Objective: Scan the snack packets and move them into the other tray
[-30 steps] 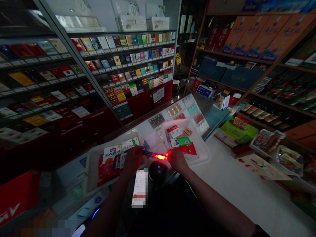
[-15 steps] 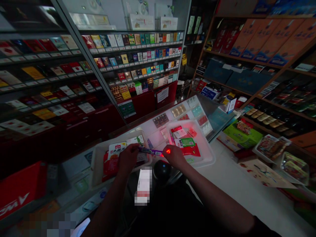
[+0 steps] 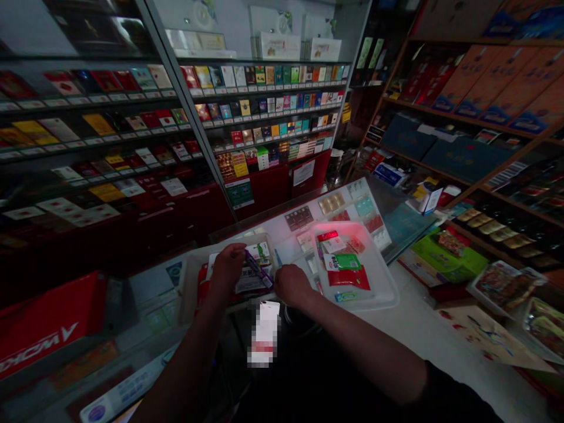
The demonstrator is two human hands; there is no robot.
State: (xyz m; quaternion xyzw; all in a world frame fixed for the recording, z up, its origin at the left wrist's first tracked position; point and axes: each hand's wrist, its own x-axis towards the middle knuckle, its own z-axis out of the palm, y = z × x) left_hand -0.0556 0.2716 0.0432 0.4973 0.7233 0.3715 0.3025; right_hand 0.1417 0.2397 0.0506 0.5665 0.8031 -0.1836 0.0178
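My left hand [image 3: 229, 269] pinches the upper end of a long, narrow purple packet [image 3: 259, 269], which slants down to the right over the left tray [image 3: 187, 288]. At the packet's lower end, my right hand [image 3: 293, 286] is closed with its fingers against it; the exact grip is partly hidden. Beneath the packet, the left tray holds red and white snack bags [image 3: 255, 281]. Right of my right hand, a white tray [image 3: 388, 294] contains a red bag [image 3: 348, 278], a green packet [image 3: 342, 262] and a small green-blue stick packet [image 3: 345, 296].
The trays stand on a glass counter [image 3: 286, 207] with flat boxes inside. Shelves of cigarette packs [image 3: 268, 75] rise behind it. A red box [image 3: 48, 323] lies at left. A blurred white phone-like thing [image 3: 265, 332] is below my hands. Food packs [image 3: 506, 285] sit at right.
The purple packet has turned from nearly level to a steep slant, and my right hand has moved left and lower. The red glow on my right hand is gone. The view has shifted.
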